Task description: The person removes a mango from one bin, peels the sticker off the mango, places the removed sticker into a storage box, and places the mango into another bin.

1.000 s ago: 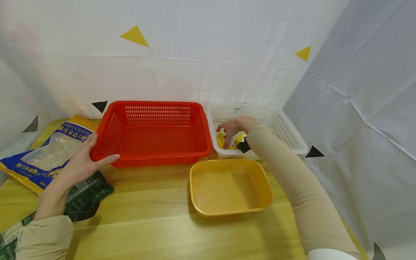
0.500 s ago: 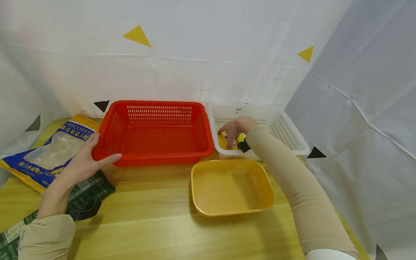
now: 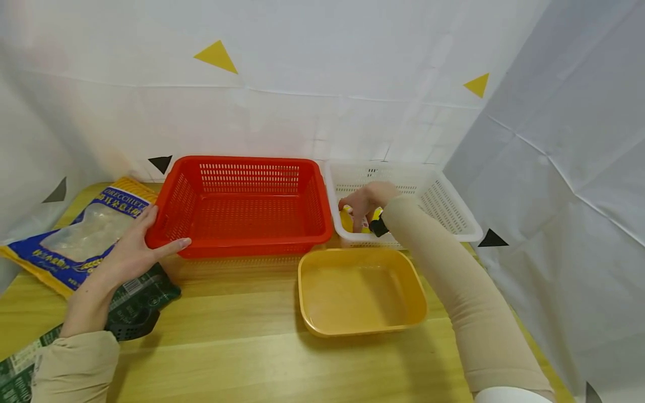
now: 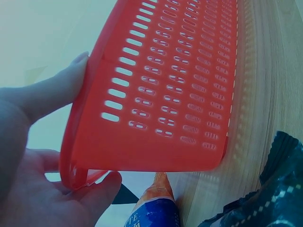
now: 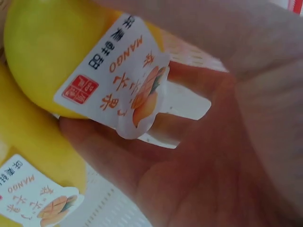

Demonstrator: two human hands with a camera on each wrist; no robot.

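Observation:
My left hand (image 3: pixel 132 246) holds the left end of the red basket (image 3: pixel 252 248). Its thumb lies over the front rim, and the left wrist view has the other fingers around the corner of the rim. My right hand (image 3: pixel 370 197) reaches down into the white basket (image 3: pixel 462 228) at the back right. Close up in the right wrist view, its fingers curl round a yellow mango (image 5: pixel 45 52) with a white paper label. A second labelled mango (image 5: pixel 40 137) lies right beside it. From the head camera, the hand partly covers both fruits.
A yellow plastic basin (image 3: pixel 360 291) stands in front of the white basket. At the left lie a blue and yellow pasta bag (image 3: pixel 80 240) and a dark green bag (image 3: pixel 143 294), partly under my left forearm. White sheeting (image 3: pixel 322 84) rises behind the table.
The head view has swung slightly, so everything sits a little further right in it. My left hand stays on the red basket, and my right hand stays down at the mangoes.

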